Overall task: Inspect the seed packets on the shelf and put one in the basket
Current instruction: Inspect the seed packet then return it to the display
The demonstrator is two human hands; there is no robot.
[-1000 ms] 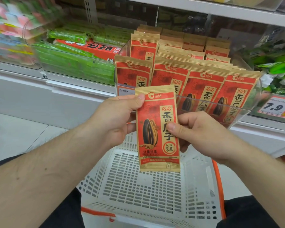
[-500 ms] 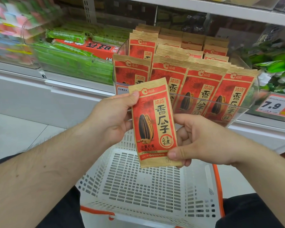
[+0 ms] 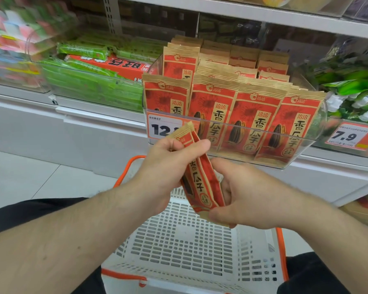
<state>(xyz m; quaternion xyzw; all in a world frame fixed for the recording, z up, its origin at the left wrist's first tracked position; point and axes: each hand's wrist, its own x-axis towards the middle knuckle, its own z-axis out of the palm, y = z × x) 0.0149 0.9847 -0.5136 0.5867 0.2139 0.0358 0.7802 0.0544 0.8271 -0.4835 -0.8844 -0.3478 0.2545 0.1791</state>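
- Head view — one seed packet [image 3: 202, 179] held up in front of the shelf bin [image 3: 306, 143], directly above the white basket [image 3: 179, 247]; it is turned nearly edge-on, printed face angled toward the left.
- Left hand [image 3: 168, 166]: fingers curled, thumb and fingertips pinching the packet's top seam and upper edge.
- Right hand [image 3: 249, 196]: curled under and round the packet's lower end, thumb pressed on the bottom seam. Both hands have it; neither is free.
- Shelf bin is clear plastic, packed with rows of matching red-and-tan packets [image 3: 255, 124] standing upright; a price tag [image 3: 164, 129] is clipped on its front left corner, partly hidden behind the held packet.
- Handling, as a judgement: looks light, a flat flexible pouch with loose contents that shift — the body bows slightly between the two grips. The film is probably a bit slick, so the crimped seams at top and bottom are the surest places to pinch; squeezing the middle risks crushing seeds.
- Basket is open beneath, orange handle [image 3: 128, 168] folded back toward the shelf — a short drop would land it inside.
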